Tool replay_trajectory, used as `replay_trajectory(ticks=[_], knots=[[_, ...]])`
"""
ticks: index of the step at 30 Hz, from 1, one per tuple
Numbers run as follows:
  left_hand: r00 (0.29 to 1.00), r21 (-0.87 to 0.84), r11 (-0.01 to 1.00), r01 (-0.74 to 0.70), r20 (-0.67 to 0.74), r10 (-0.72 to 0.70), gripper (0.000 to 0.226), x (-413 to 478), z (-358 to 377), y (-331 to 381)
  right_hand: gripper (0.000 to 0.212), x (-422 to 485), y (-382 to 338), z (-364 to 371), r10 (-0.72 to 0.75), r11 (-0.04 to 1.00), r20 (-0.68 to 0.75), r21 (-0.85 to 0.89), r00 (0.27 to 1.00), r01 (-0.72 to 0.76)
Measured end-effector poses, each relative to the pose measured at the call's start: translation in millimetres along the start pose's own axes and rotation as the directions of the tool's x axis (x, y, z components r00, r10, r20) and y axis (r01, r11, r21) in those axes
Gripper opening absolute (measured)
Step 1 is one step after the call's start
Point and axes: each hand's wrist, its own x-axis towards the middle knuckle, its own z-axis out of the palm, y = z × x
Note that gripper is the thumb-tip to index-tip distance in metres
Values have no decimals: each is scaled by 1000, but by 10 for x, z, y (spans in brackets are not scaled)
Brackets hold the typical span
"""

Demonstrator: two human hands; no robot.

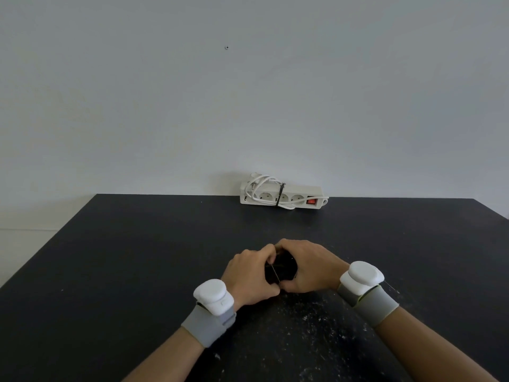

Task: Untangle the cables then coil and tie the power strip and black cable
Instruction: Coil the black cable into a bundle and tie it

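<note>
The power strip, its white cord already bound, lies at the table's far edge by the wall, out of the way. Nearer, the left hand and right hand hold the coiled black cable between them. Each grip is clenched round it, probably fastening a thin tie.

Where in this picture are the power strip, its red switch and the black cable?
power strip [298,198]: head view, on a socket face of its white body.
red switch [311,201]: head view, on the rocker's middle.
black cable [286,267]: head view, on the coiled bundle's visible middle.
</note>
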Motion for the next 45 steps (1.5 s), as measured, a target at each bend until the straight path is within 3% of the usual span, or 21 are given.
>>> replay_trajectory(ticks=[4,8,11,14,17,19,23,26,28,31,33,36,38,42,45], knots=[[994,-135,990,-30,-105,16,39,24,-43,-123,75,-21,111,-37,79,988,-4,135,997,-77],[980,-331,937,-109,-194,45,42,65,-56,-173,59,-35,136,-21,122,908,-111,413,986,-66],[973,-448,880,-156,-224,59,41,74,-21,-181,42,-73,114,47,96,738,-144,674,985,27],[972,-595,787,-162,-235,23,36,77,-2,-180,34,-79,63,93,86,571,-174,815,981,94],[975,-706,688,-166,-221,9,28,93,-53,-183,34,-65,52,123,108,263,-112,961,988,80],[982,-690,704,-168,-179,59,28,101,-109,-178,40,-76,83,136,99,111,-91,991,991,80],[990,-591,794,-140,-96,103,32,85,-196,-187,61,-98,99,157,49,66,-79,995,996,76],[989,-396,909,-133,10,149,35,77,-264,-195,78,-124,112,157,20,-18,15,1000,1000,-15],[983,-225,963,-146,80,167,35,79,-296,-174,67,-141,72,124,101,33,61,997,993,-65],[981,-35,988,-148,118,151,40,83,-285,-140,48,-110,-34,79,376,297,39,941,926,-160],[987,21,989,-145,70,144,50,77,-244,-147,39,-77,-81,97,503,373,26,895,864,-244],[995,-15,995,-101,18,101,70,87,-206,-188,24,-31,-97,164,594,400,16,861,804,-313],[998,-18,1000,-25,55,26,74,100,-221,-228,11,-1,-92,200,624,446,-36,837,781,-318],[988,-143,980,137,88,-125,46,79,-208,-360,15,16,-79,272,663,415,-70,863,745,-289],[994,-327,939,103,8,-106,22,4,-125,-359,26,19,-162,337,663,439,-135,867,736,-236]])
